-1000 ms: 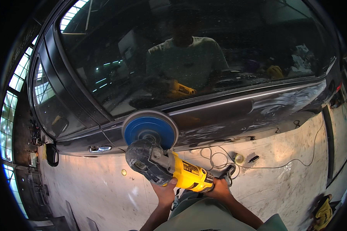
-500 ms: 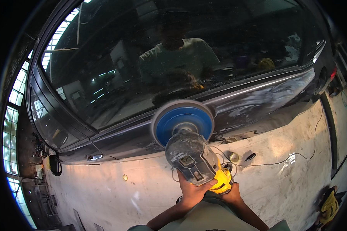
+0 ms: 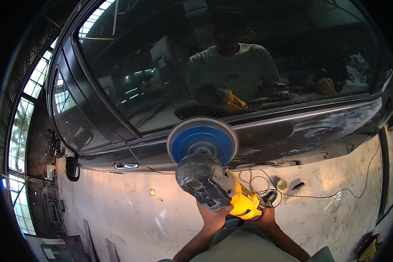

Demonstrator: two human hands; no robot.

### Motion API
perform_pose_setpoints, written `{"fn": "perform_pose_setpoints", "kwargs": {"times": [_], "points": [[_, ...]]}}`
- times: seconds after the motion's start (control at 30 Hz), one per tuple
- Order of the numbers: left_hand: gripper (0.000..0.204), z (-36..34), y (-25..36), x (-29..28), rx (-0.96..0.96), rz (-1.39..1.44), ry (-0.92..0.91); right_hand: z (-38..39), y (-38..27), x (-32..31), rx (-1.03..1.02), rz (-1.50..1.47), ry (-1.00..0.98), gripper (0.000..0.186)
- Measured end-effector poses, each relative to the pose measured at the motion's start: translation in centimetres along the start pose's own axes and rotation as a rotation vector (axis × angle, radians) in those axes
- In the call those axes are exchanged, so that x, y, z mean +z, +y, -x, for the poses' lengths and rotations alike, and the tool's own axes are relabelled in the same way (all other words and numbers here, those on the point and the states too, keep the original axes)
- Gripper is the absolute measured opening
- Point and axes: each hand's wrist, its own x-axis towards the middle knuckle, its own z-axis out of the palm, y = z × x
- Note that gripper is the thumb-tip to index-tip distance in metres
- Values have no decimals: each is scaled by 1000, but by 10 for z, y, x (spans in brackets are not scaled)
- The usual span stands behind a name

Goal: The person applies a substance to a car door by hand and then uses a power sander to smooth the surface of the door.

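2 bare forearms [image 3: 196, 244] angled inward, left grip [image 3: 213, 216] cupped, right grip [image 3: 266, 217] curled

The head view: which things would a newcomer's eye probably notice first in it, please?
The yellow-and-black polisher, low in the middle, would likely draw the eye first, held by the left hand near its dark head and the right hand at its rear. Its blue disc stands out near the centre, before the dark car. Next come whitish smears at right, below the large window reflecting a person.

Left of the polisher [image 3: 207, 177] I see room to pass; ahead the car [image 3: 270, 139] blocks, right lies looped cable [image 3: 345, 189].
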Motion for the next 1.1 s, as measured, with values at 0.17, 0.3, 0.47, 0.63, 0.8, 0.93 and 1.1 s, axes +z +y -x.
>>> {"fn": "perform_pose_setpoints", "kwargs": {"times": [0.17,0.3,0.47,0.63,0.8,0.93,1.1], "points": [[87,2,-8,-60,86,-118,123,-6,0,33,-53,108,-18,36],[88,-2,-2,-94,63,-133,226,-24,-30,45,3,212,-88,41],[86,-9,16,-108,35,-114,239,-34,-54,42,20,267,-142,34],[79,-2,13,-79,29,-136,173,-21,-40,21,74,179,-158,37],[76,17,-7,-31,-12,-290,33,1,-6,-21,187,112,-165,45],[75,24,-13,22,-35,-300,-51,14,5,-54,270,174,-168,51],[66,29,-22,76,-24,-379,-166,32,42,-78,263,15,-77,52]]}}
